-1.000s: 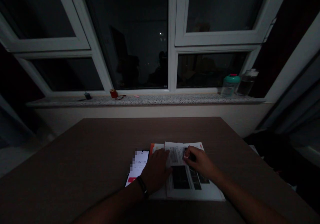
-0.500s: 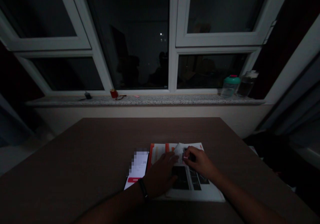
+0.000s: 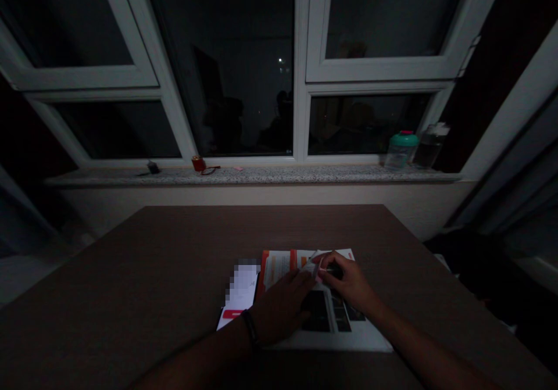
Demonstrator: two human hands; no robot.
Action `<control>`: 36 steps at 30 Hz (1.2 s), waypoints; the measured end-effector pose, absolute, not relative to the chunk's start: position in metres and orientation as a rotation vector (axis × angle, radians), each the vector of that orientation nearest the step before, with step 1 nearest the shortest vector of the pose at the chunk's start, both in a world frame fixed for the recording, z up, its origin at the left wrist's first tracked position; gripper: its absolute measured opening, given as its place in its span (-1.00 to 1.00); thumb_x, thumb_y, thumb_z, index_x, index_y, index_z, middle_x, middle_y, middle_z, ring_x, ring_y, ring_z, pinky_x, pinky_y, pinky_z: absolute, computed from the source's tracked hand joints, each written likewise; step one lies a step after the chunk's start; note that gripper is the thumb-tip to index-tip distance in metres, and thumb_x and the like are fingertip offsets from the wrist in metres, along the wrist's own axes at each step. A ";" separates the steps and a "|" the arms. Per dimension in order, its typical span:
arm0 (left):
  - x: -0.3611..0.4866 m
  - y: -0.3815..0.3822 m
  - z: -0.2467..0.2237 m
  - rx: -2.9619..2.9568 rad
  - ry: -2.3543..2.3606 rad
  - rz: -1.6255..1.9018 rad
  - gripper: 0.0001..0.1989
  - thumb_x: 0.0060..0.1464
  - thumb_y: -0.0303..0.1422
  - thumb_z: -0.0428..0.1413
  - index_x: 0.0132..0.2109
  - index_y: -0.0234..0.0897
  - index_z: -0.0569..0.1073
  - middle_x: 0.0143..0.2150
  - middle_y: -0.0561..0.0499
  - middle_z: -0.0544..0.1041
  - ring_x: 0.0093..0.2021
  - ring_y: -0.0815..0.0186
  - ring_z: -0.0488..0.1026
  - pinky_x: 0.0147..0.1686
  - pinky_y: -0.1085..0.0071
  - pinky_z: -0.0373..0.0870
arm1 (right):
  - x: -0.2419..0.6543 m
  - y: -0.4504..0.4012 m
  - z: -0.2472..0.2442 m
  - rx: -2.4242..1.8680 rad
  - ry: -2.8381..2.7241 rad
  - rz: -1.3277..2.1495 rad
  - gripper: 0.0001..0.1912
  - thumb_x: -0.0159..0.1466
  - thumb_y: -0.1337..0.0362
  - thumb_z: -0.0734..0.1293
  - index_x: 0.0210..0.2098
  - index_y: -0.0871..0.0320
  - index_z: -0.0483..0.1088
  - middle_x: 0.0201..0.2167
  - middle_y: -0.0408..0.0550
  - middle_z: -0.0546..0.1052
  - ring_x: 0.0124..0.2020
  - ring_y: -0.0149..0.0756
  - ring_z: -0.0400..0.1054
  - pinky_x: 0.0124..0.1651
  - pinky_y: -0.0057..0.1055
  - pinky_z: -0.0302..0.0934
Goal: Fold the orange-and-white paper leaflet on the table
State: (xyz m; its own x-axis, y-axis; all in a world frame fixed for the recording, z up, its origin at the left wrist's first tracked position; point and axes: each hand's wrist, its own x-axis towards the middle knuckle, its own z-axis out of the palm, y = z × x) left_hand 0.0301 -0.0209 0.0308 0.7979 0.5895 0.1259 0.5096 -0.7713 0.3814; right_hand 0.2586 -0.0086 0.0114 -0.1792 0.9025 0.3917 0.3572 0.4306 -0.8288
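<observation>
My left hand (image 3: 282, 307), with a dark band on the wrist, lies fairly flat over a printed booklet or sheet (image 3: 361, 335) with orange and dark picture blocks. Its fingertips rest at a small whitish paper piece (image 3: 310, 266) with a raised edge. Just right of those fingertips, my right hand (image 3: 347, 282) is closed in a pinch over the booklet. A small pinkish-white thing (image 3: 321, 273) shows at its fingertips, too dim to name. A lit phone (image 3: 244, 285), partly pixelated, lies left of the booklet.
The brown table (image 3: 174, 262) stands below a stone windowsill (image 3: 270, 174). On the sill are a small dark item (image 3: 152, 167), a red jar-like item (image 3: 198, 163), a teal-lidded bottle (image 3: 401, 149) and another clear bottle (image 3: 429, 146). Dark window panes rise behind.
The fingers of my left hand have shifted slightly right, closer to my right hand. The whitish paper piece sits a little further right and lower. My right hand stays in its pinch.
</observation>
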 end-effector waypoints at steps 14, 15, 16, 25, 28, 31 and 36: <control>0.027 -0.017 0.031 2.512 0.955 0.339 -0.06 0.09 -0.37 0.20 0.41 -0.04 -0.24 0.46 -0.09 -0.21 0.39 0.05 -0.04 0.26 0.08 0.13 | 0.262 -0.006 0.012 -1.177 -1.942 0.692 -0.93 0.25 0.25 0.35 -0.33 0.10 0.37 -0.30 -0.11 0.57 -0.23 -0.26 0.45 -0.13 -0.37 0.23; 0.028 -0.016 0.031 2.509 0.972 0.341 -0.07 0.11 -0.38 0.19 0.41 -0.06 -0.25 0.46 -0.10 -0.20 0.39 0.06 -0.05 0.27 0.09 0.12 | 0.262 -0.006 0.012 -1.179 -1.957 0.684 -0.93 0.24 0.26 0.35 -0.33 0.10 0.37 -0.30 -0.11 0.57 -0.23 -0.26 0.45 -0.13 -0.37 0.23; 0.028 -0.016 0.031 2.506 0.987 0.340 -0.08 0.13 -0.39 0.16 0.41 -0.08 -0.27 0.45 -0.11 -0.19 0.39 0.07 -0.06 0.27 0.09 0.11 | 0.263 -0.005 0.012 -1.186 -1.968 0.679 -0.93 0.23 0.27 0.36 -0.34 0.09 0.38 -0.30 -0.11 0.57 -0.24 -0.25 0.45 -0.14 -0.37 0.23; 0.025 -0.012 0.037 2.485 1.002 0.363 -0.23 0.24 -0.25 0.08 0.41 -0.07 -0.21 0.43 -0.11 -0.04 0.34 0.06 0.08 0.25 0.11 0.12 | 0.267 -0.007 0.015 -1.219 -1.991 0.638 -0.93 0.23 0.25 0.35 -0.36 0.09 0.38 -0.33 -0.14 0.57 -0.28 -0.27 0.45 -0.19 -0.39 0.24; 0.022 -0.006 0.033 2.569 1.031 0.338 -0.26 0.27 -0.20 0.06 0.41 -0.10 -0.18 0.40 -0.14 0.04 0.38 0.05 -0.02 0.29 0.01 -0.03 | 0.268 -0.008 0.016 -1.225 -1.993 0.627 -0.94 0.23 0.26 0.35 -0.36 0.09 0.38 -0.35 -0.15 0.57 -0.30 -0.27 0.45 -0.21 -0.41 0.23; 0.019 -0.001 0.033 2.599 1.065 0.349 -0.31 0.29 -0.19 0.02 0.41 -0.08 -0.16 0.38 -0.12 0.11 0.35 0.05 0.05 0.29 -0.09 -0.15 | 0.270 -0.008 0.015 -1.221 -1.994 0.628 -0.95 0.23 0.27 0.34 -0.36 0.09 0.39 -0.35 -0.15 0.57 -0.30 -0.27 0.45 -0.21 -0.41 0.23; 0.015 0.002 0.038 2.572 1.052 0.325 -0.45 0.34 -0.22 -0.08 0.38 -0.11 -0.05 0.34 -0.11 0.18 0.32 0.11 0.11 0.29 -0.06 -0.12 | 0.277 -0.005 0.017 -1.272 -2.070 0.586 -0.97 0.21 0.27 0.35 -0.34 0.08 0.41 -0.39 -0.17 0.57 -0.36 -0.29 0.44 -0.26 -0.41 0.21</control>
State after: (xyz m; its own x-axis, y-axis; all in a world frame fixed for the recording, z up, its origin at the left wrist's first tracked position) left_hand 0.0150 0.0019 0.0384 0.6994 0.7102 0.0804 0.6319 -0.6670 0.3948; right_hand 0.2770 -0.0053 0.0173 -0.3343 0.8996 0.2810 0.6185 0.4344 -0.6548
